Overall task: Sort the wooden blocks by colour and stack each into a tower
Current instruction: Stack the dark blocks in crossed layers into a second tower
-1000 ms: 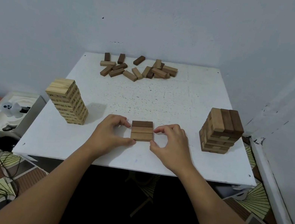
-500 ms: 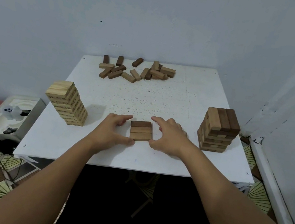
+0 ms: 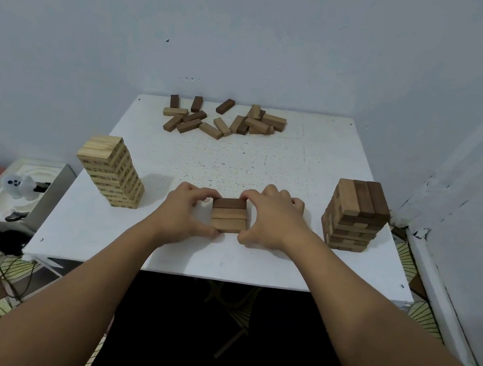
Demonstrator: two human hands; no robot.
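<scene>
Near the front edge of the white table (image 3: pixel 282 274), both hands flank a flat row of 3 blocks (image 3: pixel 230 215). Left hand (image 3: pixel 183 214) & right hand (image 3: pixel 270 220) have fingers curled, pinching the row's ends. Pale tower (image 3: pixel 112 173) stands at left, brown tower (image 3: pixel 355 215) at right, loose blocks (image 3: pixel 224 120) by the back wall.
</scene>
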